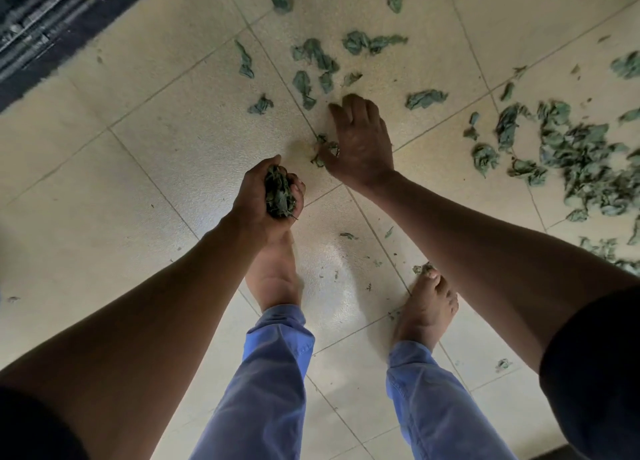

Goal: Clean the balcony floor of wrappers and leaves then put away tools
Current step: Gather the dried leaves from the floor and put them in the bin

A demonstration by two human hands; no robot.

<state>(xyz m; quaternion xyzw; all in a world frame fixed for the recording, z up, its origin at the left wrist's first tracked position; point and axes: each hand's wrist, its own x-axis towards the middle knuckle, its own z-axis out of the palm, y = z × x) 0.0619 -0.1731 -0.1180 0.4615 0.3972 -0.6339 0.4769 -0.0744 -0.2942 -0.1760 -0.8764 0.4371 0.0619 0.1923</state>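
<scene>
Green leaves (280, 193) fill the curled left hand (266, 196); beside it the right hand (360, 144), fingers loosely spread, pinches a leaf clump (323, 148) on the tiled floor (173, 141).

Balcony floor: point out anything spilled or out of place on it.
Crumpled green leaves lie strewn over the cream tiled floor, thickest in a heap at the right edge. Small crumbs lie near the bare feet. The left hand holds a gathered bunch; the right hand pinches more.
</scene>
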